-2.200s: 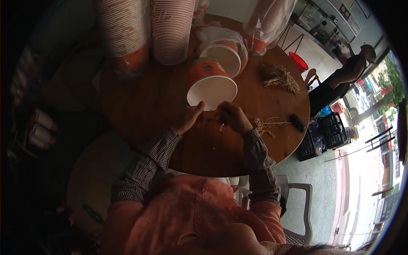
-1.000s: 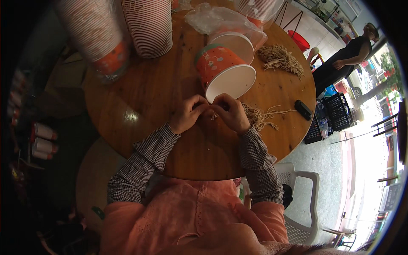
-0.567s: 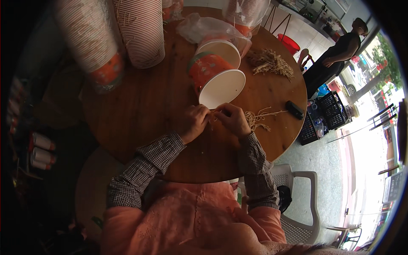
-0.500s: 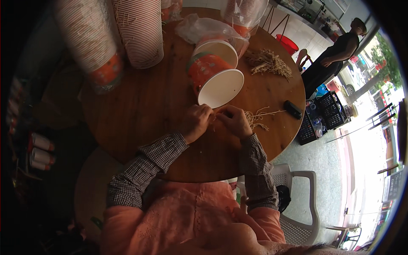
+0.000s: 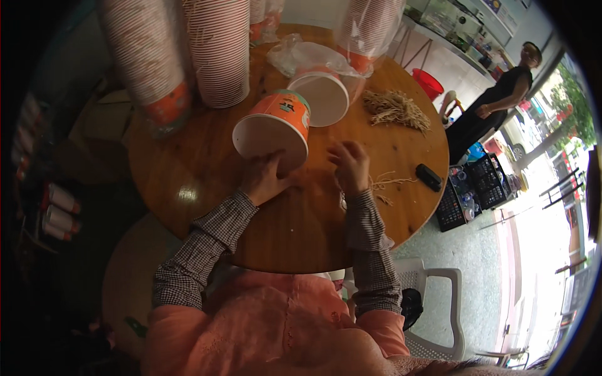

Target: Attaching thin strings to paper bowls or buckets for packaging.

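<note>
An orange paper tub (image 5: 290, 111) with a white inside lies tipped on the round wooden table, its mouth turned toward me. My left hand (image 5: 264, 180) is at the tub's near rim, fingers reaching into the mouth and thumb outside it. To the right, my right hand (image 5: 351, 164) is raised over the table, fingers loosely bent and apart, with no tub in it. A small pale strand shows beside its wrist, too blurred to name. Behind the first tub, a second paper tub (image 5: 320, 97) also lies on its side. Thin straw-coloured strands (image 5: 392, 182) lie right of my right hand.
Tall stacks of paper tubs (image 5: 216, 56) stand at the back left, another wrapped stack (image 5: 370, 31) at the back. A strand bundle (image 5: 398, 109) and a black object (image 5: 429, 177) lie on the right. Beyond are black crates (image 5: 473, 194), a white chair (image 5: 442, 307) and a standing person (image 5: 495, 100).
The front tub has shifted left and turned, its mouth now facing lower left. My hands, close together before, have parted: the left moved left with the tub, the right lifted slightly.
</note>
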`<state>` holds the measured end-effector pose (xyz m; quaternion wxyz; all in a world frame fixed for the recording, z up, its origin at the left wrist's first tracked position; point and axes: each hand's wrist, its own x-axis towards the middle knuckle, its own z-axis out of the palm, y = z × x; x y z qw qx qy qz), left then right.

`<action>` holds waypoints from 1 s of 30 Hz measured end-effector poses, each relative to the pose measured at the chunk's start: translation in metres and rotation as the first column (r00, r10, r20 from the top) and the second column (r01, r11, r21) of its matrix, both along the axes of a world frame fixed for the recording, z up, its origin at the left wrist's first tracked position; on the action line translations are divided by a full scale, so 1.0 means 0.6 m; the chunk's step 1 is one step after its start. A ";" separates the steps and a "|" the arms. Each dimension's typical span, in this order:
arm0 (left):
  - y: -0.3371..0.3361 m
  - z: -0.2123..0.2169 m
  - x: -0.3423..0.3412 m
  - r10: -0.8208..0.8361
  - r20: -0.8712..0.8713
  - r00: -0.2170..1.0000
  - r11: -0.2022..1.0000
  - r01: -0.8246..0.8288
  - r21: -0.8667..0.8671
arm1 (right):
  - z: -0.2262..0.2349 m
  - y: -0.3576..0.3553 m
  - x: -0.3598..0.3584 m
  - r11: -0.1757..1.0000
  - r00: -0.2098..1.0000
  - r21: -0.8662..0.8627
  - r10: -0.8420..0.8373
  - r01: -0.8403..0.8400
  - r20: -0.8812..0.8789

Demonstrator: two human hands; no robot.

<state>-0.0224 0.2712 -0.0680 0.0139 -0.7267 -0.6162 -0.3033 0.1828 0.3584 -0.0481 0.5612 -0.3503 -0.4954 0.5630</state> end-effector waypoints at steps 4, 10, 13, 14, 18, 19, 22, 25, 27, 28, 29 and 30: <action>0.018 0.006 -0.033 -0.109 0.357 0.928 0.966 0.014 0.258 | -0.009 -0.043 -0.107 0.980 0.986 0.132 0.140 -0.151 0.087; 0.008 0.006 -0.046 -0.137 0.681 0.719 0.990 0.085 0.109 | -0.018 -0.093 -0.161 0.972 0.983 0.148 0.183 -0.183 0.009; -0.008 -0.019 -0.067 -0.168 0.705 0.689 0.985 0.083 0.154 | -0.008 -0.110 -0.165 0.982 0.982 0.100 0.147 -0.159 0.121; -0.011 -0.021 -0.070 -0.153 0.711 0.686 0.988 0.089 0.128 | -0.004 -0.113 -0.166 0.986 0.970 0.086 0.123 -0.144 0.211; -0.018 -0.008 -0.061 -0.156 0.725 0.671 0.988 0.091 0.127 | -0.009 -0.113 -0.168 0.986 0.957 0.133 0.058 -0.099 0.285; -0.017 -0.010 -0.060 -0.155 0.726 0.670 0.988 0.093 0.125 | -0.012 -0.113 -0.168 0.983 0.952 0.159 0.039 -0.091 0.304; -0.018 -0.009 -0.061 -0.172 0.669 0.723 0.982 0.076 0.171 | -0.015 -0.111 -0.170 0.976 0.949 0.195 0.026 -0.092 0.314; -0.017 -0.013 -0.059 -0.196 0.696 0.691 0.977 0.077 0.198 | -0.023 -0.110 -0.168 0.974 0.948 0.208 0.022 -0.092 0.318; -0.020 -0.013 -0.064 -0.148 0.663 0.733 0.988 0.082 0.130 | -0.021 -0.110 -0.169 0.972 0.946 0.214 0.021 -0.095 0.324; -0.021 -0.014 -0.066 -0.146 0.663 0.734 0.988 0.080 0.130 | -0.019 -0.110 -0.171 0.974 0.945 0.207 0.019 -0.091 0.326; -0.022 -0.011 -0.063 -0.131 0.671 0.730 0.991 0.085 0.101 | -0.019 -0.110 -0.170 0.977 0.944 0.198 0.014 -0.084 0.331; -0.023 -0.008 -0.061 -0.114 0.680 0.725 0.993 0.090 0.071 | -0.021 -0.109 -0.169 0.977 0.944 0.196 0.013 -0.082 0.331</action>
